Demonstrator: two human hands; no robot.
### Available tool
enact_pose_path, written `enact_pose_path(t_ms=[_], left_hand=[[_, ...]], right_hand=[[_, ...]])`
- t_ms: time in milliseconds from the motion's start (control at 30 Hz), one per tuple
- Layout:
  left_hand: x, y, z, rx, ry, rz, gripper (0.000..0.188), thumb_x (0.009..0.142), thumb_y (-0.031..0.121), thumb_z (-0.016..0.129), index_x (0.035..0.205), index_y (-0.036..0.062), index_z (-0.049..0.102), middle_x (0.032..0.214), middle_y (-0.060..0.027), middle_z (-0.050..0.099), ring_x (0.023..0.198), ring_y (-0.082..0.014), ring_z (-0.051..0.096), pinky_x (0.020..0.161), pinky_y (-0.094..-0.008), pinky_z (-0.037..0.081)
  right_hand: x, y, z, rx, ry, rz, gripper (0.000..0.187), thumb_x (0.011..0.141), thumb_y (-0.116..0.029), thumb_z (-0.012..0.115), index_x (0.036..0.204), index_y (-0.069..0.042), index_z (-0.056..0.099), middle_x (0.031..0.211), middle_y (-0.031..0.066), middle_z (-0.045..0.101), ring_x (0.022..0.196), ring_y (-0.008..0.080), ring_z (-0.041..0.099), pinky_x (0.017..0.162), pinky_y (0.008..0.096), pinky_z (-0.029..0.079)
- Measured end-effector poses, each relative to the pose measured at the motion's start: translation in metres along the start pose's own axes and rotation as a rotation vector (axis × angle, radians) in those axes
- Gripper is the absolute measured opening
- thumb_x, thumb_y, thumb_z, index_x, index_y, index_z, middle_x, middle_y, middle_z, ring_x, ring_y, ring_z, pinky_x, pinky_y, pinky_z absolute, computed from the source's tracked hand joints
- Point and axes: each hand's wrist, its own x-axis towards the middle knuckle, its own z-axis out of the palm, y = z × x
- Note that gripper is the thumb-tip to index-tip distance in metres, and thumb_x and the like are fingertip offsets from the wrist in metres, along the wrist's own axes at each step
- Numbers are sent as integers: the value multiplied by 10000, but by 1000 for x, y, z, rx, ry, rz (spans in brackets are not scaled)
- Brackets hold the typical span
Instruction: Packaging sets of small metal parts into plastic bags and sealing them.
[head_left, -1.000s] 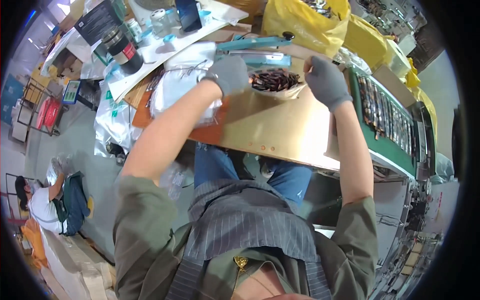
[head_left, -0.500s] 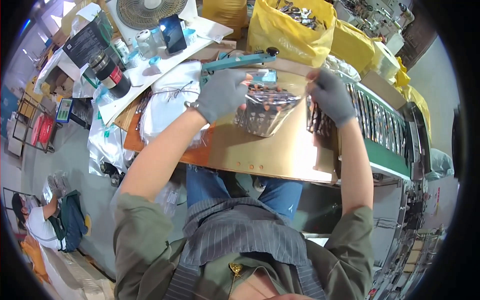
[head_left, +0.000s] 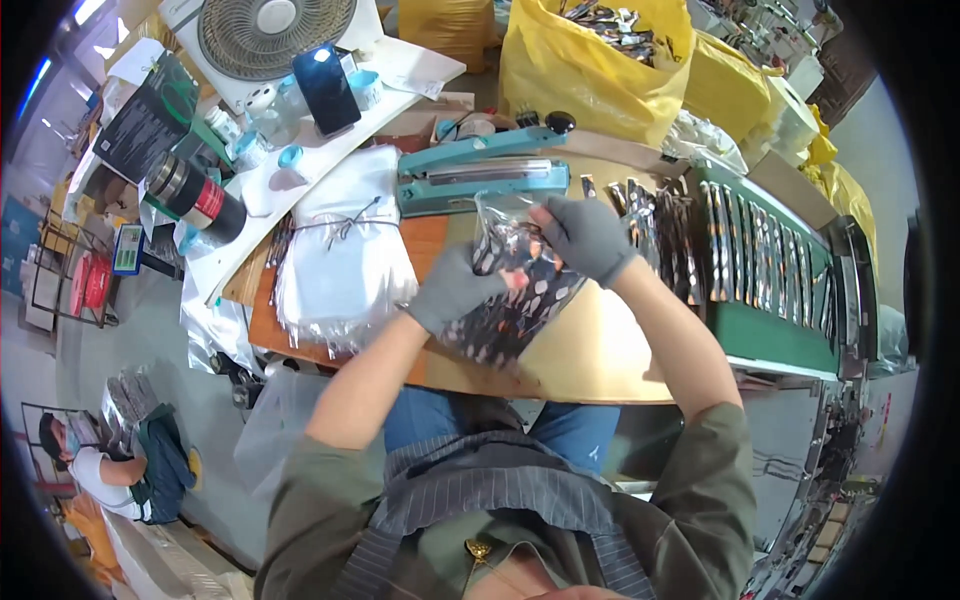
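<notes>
Both my hands wear grey gloves with bare fingertips. My left hand (head_left: 457, 288) is closed on the left side of a clear plastic bag (head_left: 505, 325) filled with dark, patterned slim packets. At the bag's bunched upper end, my right hand (head_left: 592, 240) grips the loose plastic. The filled bag lies tilted over the tabletop, its lower end toward me and slightly blurred. Just beyond it stands a teal hand-lever bag sealer (head_left: 485, 183) with its arm raised. A tied stack of clear plastic bags (head_left: 340, 265) lies to the left of my left hand.
Loose dark packets (head_left: 665, 235) lie right of my right hand, beside a green belt (head_left: 775, 325) carrying a row of similar packets. A yellow sack (head_left: 600, 75) stands behind. A thermos (head_left: 195, 195), phone (head_left: 327, 90) and fan (head_left: 275, 25) are at left. Another person (head_left: 105, 465) sits far left.
The filled bag has come closer to me and tipped over to a slant. My hands have drawn together, the right one gathering its top. More of the sealer shows.
</notes>
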Motion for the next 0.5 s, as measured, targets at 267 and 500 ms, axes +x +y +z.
enact_pose_path(t_ms=[267, 500], left_hand=[[45, -56, -4, -176, 132, -152, 363, 754, 256, 742, 995, -1, 654, 888, -31, 651, 771, -96, 579, 696, -266, 467], [101, -87, -20, 259, 331, -291, 345, 818, 282, 663, 1054, 31, 642, 976, -44, 660, 808, -166, 618, 664, -293, 487]], right_hand=[[53, 83, 39, -200, 259, 81, 374, 868, -443, 551, 852, -71, 582, 656, 174, 585, 615, 383, 574, 576, 418, 462], [132, 53, -16, -72, 482, 114, 320, 780, -387, 652, 755, -70, 617, 764, 135, 608, 739, 336, 598, 640, 408, 468]])
